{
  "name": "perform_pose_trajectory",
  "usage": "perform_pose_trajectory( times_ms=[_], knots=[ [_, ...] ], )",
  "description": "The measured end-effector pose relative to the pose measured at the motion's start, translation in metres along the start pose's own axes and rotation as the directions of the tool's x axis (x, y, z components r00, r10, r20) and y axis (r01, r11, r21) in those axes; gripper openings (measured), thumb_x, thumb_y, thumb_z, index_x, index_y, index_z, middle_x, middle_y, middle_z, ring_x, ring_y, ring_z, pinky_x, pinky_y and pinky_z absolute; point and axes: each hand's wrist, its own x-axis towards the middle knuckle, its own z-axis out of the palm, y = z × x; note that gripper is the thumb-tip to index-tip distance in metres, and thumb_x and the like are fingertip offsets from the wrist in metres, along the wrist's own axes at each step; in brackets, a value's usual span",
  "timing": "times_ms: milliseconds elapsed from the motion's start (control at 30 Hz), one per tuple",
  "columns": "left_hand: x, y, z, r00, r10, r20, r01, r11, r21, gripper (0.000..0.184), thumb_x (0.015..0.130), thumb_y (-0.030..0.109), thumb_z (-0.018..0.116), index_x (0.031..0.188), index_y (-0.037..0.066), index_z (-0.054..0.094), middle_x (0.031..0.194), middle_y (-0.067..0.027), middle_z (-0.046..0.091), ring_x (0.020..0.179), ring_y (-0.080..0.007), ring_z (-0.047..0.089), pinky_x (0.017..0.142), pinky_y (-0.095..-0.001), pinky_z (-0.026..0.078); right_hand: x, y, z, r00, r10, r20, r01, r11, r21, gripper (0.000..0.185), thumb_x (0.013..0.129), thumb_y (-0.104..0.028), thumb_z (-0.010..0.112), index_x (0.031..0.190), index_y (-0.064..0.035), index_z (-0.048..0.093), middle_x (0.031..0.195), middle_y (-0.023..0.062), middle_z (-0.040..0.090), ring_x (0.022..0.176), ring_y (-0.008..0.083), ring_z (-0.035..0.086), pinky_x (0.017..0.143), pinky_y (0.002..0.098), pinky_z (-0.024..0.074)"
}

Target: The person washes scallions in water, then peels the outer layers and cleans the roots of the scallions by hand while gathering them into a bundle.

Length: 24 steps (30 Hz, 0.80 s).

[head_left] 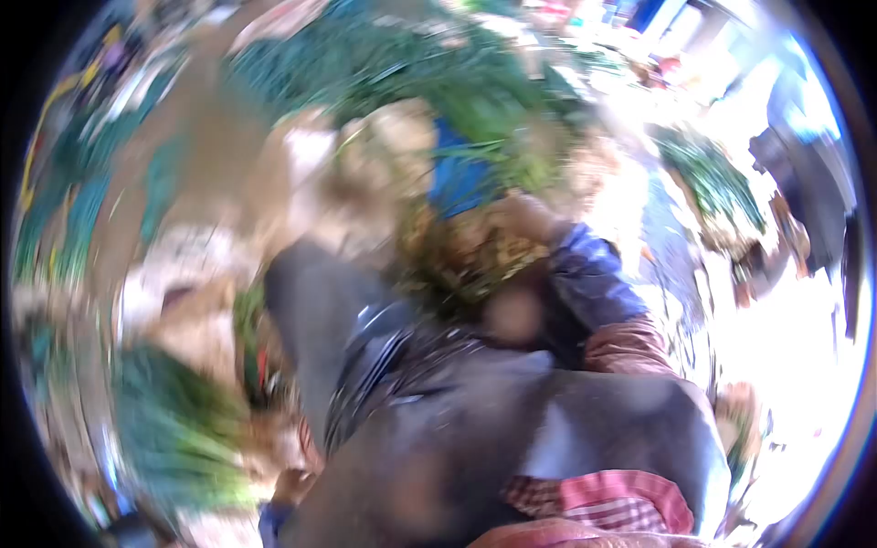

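Note:
The picture is badly smeared by motion. My right hand point(530, 219) reaches into a heap of dry leaves and green stalks point(466, 265) in front of my knees; its fingers are blurred, and what they hold, if anything, cannot be made out. A blue sleeve point(594, 274) covers that forearm. Beside the heap lies a blue piece of material point(457, 169). At the lower left, my left hand point(292, 486) shows small and blurred next to my leg, near a bundle of long green leaves point(183, 429).
A large pile of green stalks point(393, 68) spreads across the top. Another green bundle point(708, 178) lies at the right. A person in dark clothing point(804, 164) is at the far right. Pale sacking point(192, 265) lies at the left.

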Motion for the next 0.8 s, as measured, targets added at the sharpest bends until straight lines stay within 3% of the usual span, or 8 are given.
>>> perform_pose_trajectory(
  times_ms=[133,167,267,300,400,467,667,800],
  knots=[
    [0.033,0.054,-0.192,0.919,0.008,-0.394,0.033,0.995,0.097,0.028,0.083,0.022,0.059,0.101,0.001,0.059,0.092,-0.0187,0.06,0.087,-0.0354,0.059,0.078,-0.0407,0.047,-0.039,0.065,0.052,0.856,0.51,0.085,-0.498,0.769,0.401,0.003,0.077,-0.013,0.053,0.078,-0.0133,0.055,0.082,0.002,0.056,0.071,0.0208,0.055,0.07,0.0292,0.0474],
    [0.04,0.093,-0.225,0.688,0.12,-0.716,-0.096,0.993,0.074,0.026,0.086,0.022,0.055,0.101,0.001,0.059,0.096,-0.0194,0.059,0.089,-0.0366,0.058,0.08,-0.0404,0.046,-0.044,0.095,0.093,0.888,0.4,0.226,-0.456,0.83,0.322,0.016,0.083,-0.017,0.048,0.089,-0.0062,0.057,0.089,0.007,0.06,0.077,0.0223,0.059,0.073,0.0315,0.0497],
    [0.07,0.188,-0.316,0.621,0.316,-0.717,-0.177,0.948,0.265,0.034,0.09,0.017,0.049,0.117,-0.004,0.052,0.118,-0.0211,0.054,0.109,-0.0375,0.051,0.092,-0.0385,0.041,-0.091,0.086,0.031,0.828,0.55,0.111,-0.558,0.789,0.256,0.023,0.088,-0.014,0.045,0.104,-0.0096,0.062,0.094,0.0084,0.064,0.084,0.0236,0.064,0.073,0.0321,0.0516],
    [0.08,0.238,-0.326,0.579,0.226,-0.783,-0.283,0.957,0.067,0.032,0.089,0.014,0.05,0.115,-0.003,0.054,0.118,-0.0198,0.055,0.112,-0.0355,0.051,0.095,-0.0388,0.039,-0.113,0.082,0.01,0.715,0.682,0.155,-0.693,0.662,0.286,0.026,0.088,-0.013,0.045,0.11,-0.0087,0.059,0.101,0.0093,0.063,0.09,0.0233,0.062,0.08,0.0314,0.0503],
    [0.098,0.343,-0.366,0.413,0.617,-0.67,-0.562,0.752,0.346,0.03,0.084,0.014,0.058,0.11,-0.001,0.059,0.113,-0.0175,0.059,0.11,-0.0307,0.053,0.095,-0.0366,0.039,-0.188,0.086,0.002,0.624,0.781,-0.024,-0.733,0.596,0.327,0.034,0.086,-0.016,0.052,0.118,-0.0078,0.057,0.115,0.0075,0.062,0.109,0.0176,0.057,0.092,0.0278,0.0441],
    [0.116,0.396,-0.365,0.5,0.673,-0.545,-0.631,0.714,0.303,0.033,0.085,0.021,0.058,0.11,0.001,0.059,0.117,-0.017,0.057,0.111,-0.0301,0.053,0.096,-0.0362,0.038,-0.212,0.077,-0.011,0.331,0.939,0.09,-0.607,0.139,0.783,0.031,0.087,-0.025,0.058,0.114,-0.0093,0.062,0.105,0.0107,0.066,0.097,0.0179,0.062,0.084,0.0299,0.0465],
    [0.194,0.466,-0.303,0.561,0.826,-0.051,-0.792,0.554,0.256,0.039,0.088,0.037,0.054,0.11,0.006,0.058,0.106,-0.0139,0.059,0.094,-0.0272,0.059,0.081,-0.037,0.048,-0.227,0.088,0.006,0.49,0.868,-0.086,-0.717,0.457,0.526,0.035,0.085,-0.027,0.061,0.115,-0.0075,0.061,0.105,0.014,0.066,0.096,0.0205,0.062,0.085,0.0303,0.0463],
    [0.234,0.478,-0.266,0.587,0.775,0.233,-0.805,0.53,0.266,0.038,0.087,0.034,0.054,0.113,0.007,0.057,0.109,-0.014,0.058,0.099,-0.0307,0.057,0.086,-0.0395,0.046,-0.149,0.059,-0.039,0.454,0.874,0.173,-0.703,0.233,0.672,0.033,0.089,-0.023,0.05,0.119,-0.0088,0.057,0.112,0.0106,0.063,0.097,0.0254,0.061,0.086,0.0301,0.0471]
  ],
)
